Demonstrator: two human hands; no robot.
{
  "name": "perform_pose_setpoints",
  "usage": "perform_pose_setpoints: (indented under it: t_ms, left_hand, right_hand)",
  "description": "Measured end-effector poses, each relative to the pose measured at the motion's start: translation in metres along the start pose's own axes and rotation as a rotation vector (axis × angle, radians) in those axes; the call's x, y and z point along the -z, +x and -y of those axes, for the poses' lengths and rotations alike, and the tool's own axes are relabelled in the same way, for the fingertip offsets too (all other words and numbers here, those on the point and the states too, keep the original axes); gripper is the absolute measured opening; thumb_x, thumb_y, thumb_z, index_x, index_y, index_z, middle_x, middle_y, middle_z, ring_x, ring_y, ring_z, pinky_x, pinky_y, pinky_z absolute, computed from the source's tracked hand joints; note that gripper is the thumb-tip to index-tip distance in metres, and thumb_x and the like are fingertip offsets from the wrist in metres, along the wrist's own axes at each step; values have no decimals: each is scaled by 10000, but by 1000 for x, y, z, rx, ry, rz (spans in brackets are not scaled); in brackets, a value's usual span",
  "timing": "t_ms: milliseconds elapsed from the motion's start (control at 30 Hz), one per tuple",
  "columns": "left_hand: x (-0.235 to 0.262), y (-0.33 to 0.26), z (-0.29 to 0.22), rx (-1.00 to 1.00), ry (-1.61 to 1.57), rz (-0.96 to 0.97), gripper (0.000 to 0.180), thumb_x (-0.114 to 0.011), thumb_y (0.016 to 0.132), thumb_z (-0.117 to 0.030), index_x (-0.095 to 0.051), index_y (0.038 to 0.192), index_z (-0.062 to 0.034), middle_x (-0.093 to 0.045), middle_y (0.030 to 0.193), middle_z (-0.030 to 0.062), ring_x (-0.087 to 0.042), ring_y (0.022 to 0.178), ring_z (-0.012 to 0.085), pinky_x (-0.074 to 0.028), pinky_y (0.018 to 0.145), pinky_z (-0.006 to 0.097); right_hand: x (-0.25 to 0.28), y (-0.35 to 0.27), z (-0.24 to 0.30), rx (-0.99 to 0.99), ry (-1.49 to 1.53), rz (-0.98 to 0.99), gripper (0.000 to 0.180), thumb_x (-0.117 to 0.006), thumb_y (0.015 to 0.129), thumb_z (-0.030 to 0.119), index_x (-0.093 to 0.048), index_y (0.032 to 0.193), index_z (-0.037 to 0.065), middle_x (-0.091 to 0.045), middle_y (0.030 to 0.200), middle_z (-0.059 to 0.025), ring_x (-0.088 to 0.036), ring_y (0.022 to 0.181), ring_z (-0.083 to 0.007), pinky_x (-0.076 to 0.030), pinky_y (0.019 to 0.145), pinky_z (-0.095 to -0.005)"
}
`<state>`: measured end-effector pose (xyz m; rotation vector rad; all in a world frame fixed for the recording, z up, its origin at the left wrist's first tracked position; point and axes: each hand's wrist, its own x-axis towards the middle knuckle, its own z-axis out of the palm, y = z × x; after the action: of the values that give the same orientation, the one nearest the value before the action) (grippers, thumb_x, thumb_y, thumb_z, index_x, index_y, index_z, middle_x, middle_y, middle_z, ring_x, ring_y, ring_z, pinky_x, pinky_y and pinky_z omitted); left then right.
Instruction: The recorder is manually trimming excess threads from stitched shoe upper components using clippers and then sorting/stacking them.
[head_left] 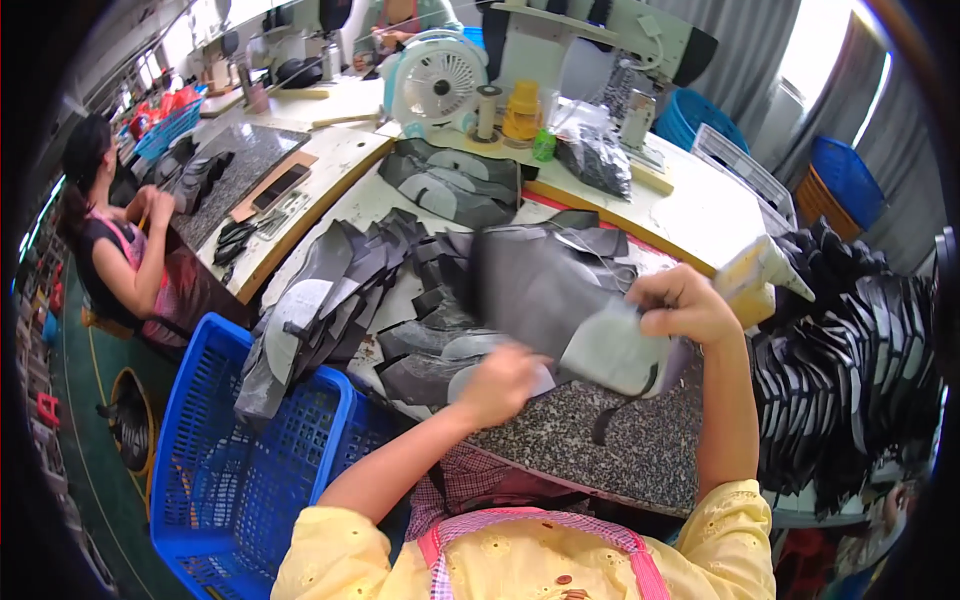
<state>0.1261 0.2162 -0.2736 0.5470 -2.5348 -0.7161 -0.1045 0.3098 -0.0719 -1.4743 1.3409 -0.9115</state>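
Diagonally upper-left to lower-right, dark grey cut piece (545, 290), right hand (683, 305) grip pinched on it, left hand (500, 385) grip unclear.

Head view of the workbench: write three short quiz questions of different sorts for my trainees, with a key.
1. True or false: the right hand grips a dark cut piece with a pale lining.
2. Which stands at the person's left, below the bench? A) blue plastic basket B) red bucket C) wooden crate
3. Fill in: the left hand is over a speckled ____ slab.

Key: 1 true; 2 A; 3 stone. The left hand is blurred, so its grip cannot be told.
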Motion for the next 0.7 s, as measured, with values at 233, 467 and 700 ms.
perform_pose_setpoints:
  t_ms: [233,467,700]
  left_hand:
    - [101,-3,-65,9,-719,369,731,-705,741,-274,-358,1359,-97,-598,1134,133,-570,1009,228,-411,900,343]
    - [110,-25,-78,95,-353,355,208,-703,694,-162,-639,864,-61,-630,746,129,-622,702,299,-482,601,333]
    - [109,-28,7,437,-248,459,304,-719,678,-202,-620,880,3,-650,753,98,-610,698,165,-476,671,310]
  right_hand:
    - [-51,-36,-26,41,-622,244,262,-666,726,311,-623,871,97,-595,703,-144,-568,683,-349,-448,604,-396]
    - [-56,-73,-61,-123,-814,43,361,-741,609,404,-647,820,127,-598,650,-110,-595,658,-319,-461,596,-382]
    - [-37,-37,-138,-181,-497,-55,283,-731,646,287,-609,755,56,-559,656,-156,-554,637,-327,-430,598,-379]
